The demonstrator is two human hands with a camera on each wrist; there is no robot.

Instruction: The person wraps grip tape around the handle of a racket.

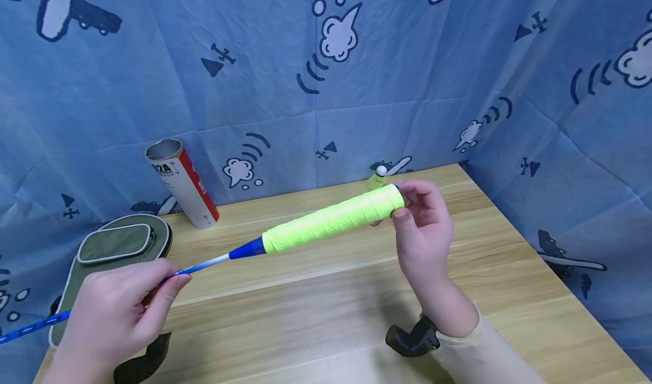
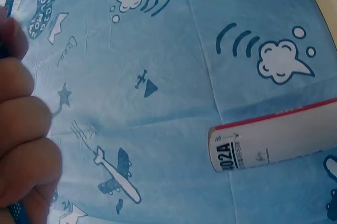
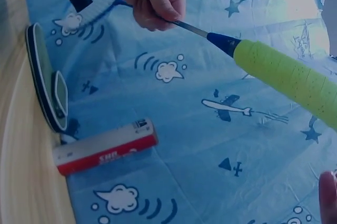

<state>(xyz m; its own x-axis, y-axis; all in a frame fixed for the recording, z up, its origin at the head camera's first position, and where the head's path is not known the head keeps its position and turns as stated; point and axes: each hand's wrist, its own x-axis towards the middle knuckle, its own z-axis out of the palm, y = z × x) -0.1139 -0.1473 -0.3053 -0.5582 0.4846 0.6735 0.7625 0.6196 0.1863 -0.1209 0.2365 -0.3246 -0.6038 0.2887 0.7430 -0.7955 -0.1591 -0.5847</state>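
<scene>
A badminton racket with a bright yellow-green wrapped handle (image 1: 333, 218) and a blue cone is held slantwise above the table. My left hand (image 1: 124, 307) pinches its thin blue and white shaft between thumb and curled fingers. At the butt end, my right hand (image 1: 425, 231) holds the handle between thumb and fingers; some fingertips are hidden behind it. Part of the strung racket head (image 3: 100, 8) shows beyond the left hand in the right wrist view. The left wrist view has only the curled fingers (image 2: 26, 119) of the left hand at its edge.
An open shuttlecock tube (image 1: 185, 186) stands at the table's back left. Beside it lies a dark green zipped case (image 1: 109, 265), partly behind the left hand. A yellow shuttlecock (image 1: 377, 179) stands near the back edge. Blue patterned cloth (image 1: 275, 61) hangs behind the wooden table (image 1: 305, 304).
</scene>
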